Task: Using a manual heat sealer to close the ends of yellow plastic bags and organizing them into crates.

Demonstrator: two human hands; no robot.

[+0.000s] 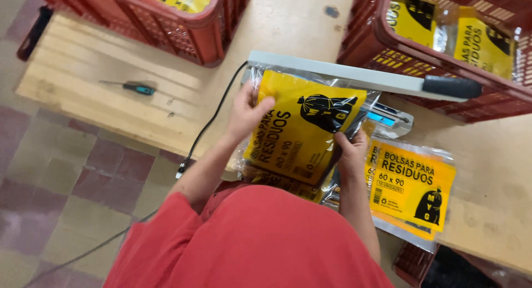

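Note:
My left hand grips the left edge of a clear plastic packet with a yellow printed card inside. My right hand holds the same packet at its lower right side. The packet's top lies under the raised grey arm of a heat sealer with a black handle. More packets of the same kind lie under it near my lap.
Another yellow packet lies on the wooden table to the right. Two red plastic crates hold more yellow packets. A small screwdriver rests on the table at left. A black cable runs off the table edge to the tiled floor.

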